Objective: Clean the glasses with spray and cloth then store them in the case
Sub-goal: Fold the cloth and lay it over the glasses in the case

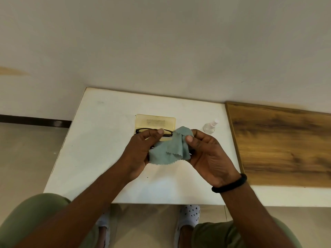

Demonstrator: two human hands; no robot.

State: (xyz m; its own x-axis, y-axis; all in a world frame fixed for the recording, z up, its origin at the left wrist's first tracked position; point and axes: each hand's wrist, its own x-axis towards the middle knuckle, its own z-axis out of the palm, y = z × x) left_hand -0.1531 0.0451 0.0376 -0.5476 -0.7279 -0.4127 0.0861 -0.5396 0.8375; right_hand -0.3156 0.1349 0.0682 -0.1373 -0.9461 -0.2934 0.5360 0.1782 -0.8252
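Glasses (141, 130) with a thin black frame are held above the white table (100, 140), just in front of the yellowish translucent case (155, 121). Their long axis runs left to right across the view; which way the lenses face is unclear. A grey-green cloth (168, 151) with a zigzag edge covers the right half. Of the 2 hands, the left hand (138, 153) grips the frame's left side, thumb on top, while the right hand (207, 154) pinches the cloth around the right lens. A clear spray bottle (210, 127) stands right of the case.
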